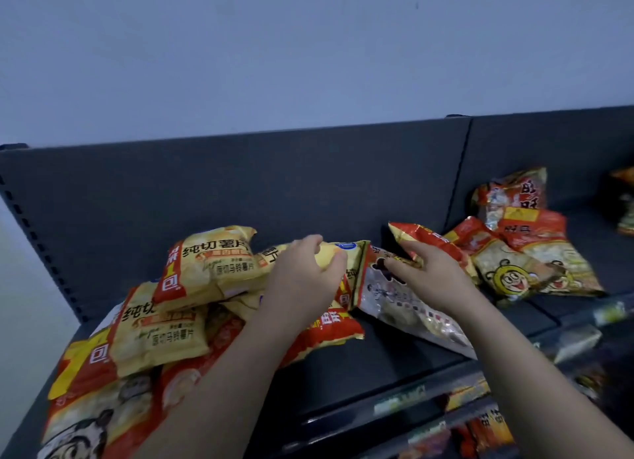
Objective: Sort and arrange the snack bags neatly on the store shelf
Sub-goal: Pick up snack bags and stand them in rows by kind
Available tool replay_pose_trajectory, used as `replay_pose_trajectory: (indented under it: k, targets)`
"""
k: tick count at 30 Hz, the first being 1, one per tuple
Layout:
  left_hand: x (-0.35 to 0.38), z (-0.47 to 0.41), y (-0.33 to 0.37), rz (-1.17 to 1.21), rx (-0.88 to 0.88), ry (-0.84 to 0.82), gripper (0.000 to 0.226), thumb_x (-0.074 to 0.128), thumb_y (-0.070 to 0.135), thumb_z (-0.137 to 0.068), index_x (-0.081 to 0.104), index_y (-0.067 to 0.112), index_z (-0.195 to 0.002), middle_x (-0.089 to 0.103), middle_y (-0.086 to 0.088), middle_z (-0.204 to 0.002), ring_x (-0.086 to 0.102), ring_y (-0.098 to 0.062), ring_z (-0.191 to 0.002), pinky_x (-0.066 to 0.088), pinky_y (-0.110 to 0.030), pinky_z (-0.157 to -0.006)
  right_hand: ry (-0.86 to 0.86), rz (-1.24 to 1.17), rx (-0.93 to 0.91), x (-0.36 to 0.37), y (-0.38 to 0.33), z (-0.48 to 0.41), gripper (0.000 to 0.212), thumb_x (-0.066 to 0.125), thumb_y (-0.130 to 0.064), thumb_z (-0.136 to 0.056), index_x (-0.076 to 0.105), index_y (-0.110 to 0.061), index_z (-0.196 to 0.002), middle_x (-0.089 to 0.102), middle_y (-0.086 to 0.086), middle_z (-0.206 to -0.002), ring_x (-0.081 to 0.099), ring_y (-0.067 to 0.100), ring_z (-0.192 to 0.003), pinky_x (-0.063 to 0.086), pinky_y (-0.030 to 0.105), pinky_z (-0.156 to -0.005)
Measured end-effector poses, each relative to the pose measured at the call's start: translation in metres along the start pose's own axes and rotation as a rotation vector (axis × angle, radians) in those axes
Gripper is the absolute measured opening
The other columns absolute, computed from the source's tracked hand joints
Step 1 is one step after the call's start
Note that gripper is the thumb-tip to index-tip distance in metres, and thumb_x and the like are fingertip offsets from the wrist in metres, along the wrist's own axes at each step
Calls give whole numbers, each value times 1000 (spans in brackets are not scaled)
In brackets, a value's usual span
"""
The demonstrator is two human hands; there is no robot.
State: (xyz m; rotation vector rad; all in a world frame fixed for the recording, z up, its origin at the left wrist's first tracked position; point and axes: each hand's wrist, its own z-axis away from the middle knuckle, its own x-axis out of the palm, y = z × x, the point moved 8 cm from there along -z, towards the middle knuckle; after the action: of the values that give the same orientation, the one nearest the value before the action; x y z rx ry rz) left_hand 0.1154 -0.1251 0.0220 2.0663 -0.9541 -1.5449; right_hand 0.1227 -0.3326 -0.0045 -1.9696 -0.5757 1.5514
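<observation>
Several yellow potato chip bags (212, 263) lie piled on the left of the dark shelf (374, 359). My left hand (305, 273) grips the top of one yellow bag (343, 252) at the pile's right end. My right hand (425, 273) pinches a red bag (429, 239) lifted above a red and clear bag (398, 300) that lies flat under my wrist. More red and yellow snack bags (528, 252) are heaped to the right. Red and clear bags (99, 410) lie at the front left.
A dark back panel (240, 184) closes the rear of the shelf, with a seam at the right. The shelf's front rail (398, 400) carries price tags. More packets (480, 427) show on the lower shelf. An orange bag (626, 201) sits at the far right edge.
</observation>
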Motion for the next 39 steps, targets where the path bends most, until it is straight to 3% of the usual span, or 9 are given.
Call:
replay_pose_trajectory:
  k: [4, 10, 14, 19, 22, 29, 32, 35, 39]
  targets:
    - [65, -6, 8, -44, -107, -233, 50, 53, 43, -95, 53, 3, -126, 59, -11, -122, 54, -28, -115, 41, -32, -96, -34, 10, 184, -15, 79, 6, 69, 62, -51, -89, 44, -15, -145, 46, 4, -149, 46, 25, -133, 40, 36, -103]
    - [132, -18, -5, -78, -328, -395, 65, 53, 48, -94, 39, 6, -142, 48, -11, -143, 49, -28, -125, 38, -29, -90, -164, -41, 375, -12, 162, 19, 61, 58, -48, -91, 47, -15, -141, 59, 8, -131, 59, 26, -109, 47, 33, -88]
    - [146, -24, -12, -62, -401, -307, 69, 63, 49, -86, 41, 13, -140, 56, -7, -133, 59, -27, -112, 50, -38, -94, -159, -148, 366, -1, 185, 21, 80, 56, -63, -81, 47, -11, -142, 59, 11, -123, 61, 25, -102, 52, 37, -83]
    - [140, -17, -5, -54, -363, -182, 62, 66, 49, -85, 47, 18, -135, 58, -2, -131, 57, -26, -114, 48, -35, -94, -52, -160, 348, -25, 181, 32, 38, 64, -31, -91, 65, 0, -113, 67, 17, -109, 64, 30, -95, 52, 41, -79]
    - [134, -7, -2, -224, -323, -152, 70, 58, 50, -90, 35, 16, -147, 50, -6, -142, 52, -28, -123, 45, -36, -96, -93, -147, 292, -31, 187, 45, 34, 67, -34, -88, 65, -14, -116, 60, 0, -95, 55, 8, -74, 48, 33, -74]
    - [139, 14, 8, -579, -143, -96, 60, 61, 44, -90, 44, 10, -136, 51, -15, -128, 51, -32, -115, 43, -39, -95, -180, -3, 218, -27, 208, 50, 64, 64, -51, -86, 40, -29, -141, 35, 8, -133, 56, 27, -101, 49, 36, -84]
    - [131, 39, 26, -480, -174, 44, 43, 62, 44, -90, 53, 11, -116, 54, -9, -110, 55, -25, -96, 44, -32, -74, -115, 37, 125, -35, 205, 19, 66, 60, -55, -88, 41, -25, -143, 29, 9, -145, 41, 32, -129, 40, 44, -105]
    - [153, 66, 20, -365, -357, -103, 45, 57, 53, -90, 55, 11, -75, 54, 2, -70, 48, -12, -57, 32, -26, -48, -158, 127, 27, -28, 201, -10, 71, 59, -58, -87, 43, -19, -145, 39, 9, -149, 32, 28, -138, 29, 42, -113]
    - [193, 93, 9, -129, -474, -279, 59, 50, 69, -86, 70, 14, -77, 65, 2, -69, 62, -15, -60, 51, -28, -59, -312, -3, 52, -4, 203, -19, 75, 59, -58, -88, 38, -19, -148, 49, 6, -144, 45, 27, -132, 38, 43, -108]
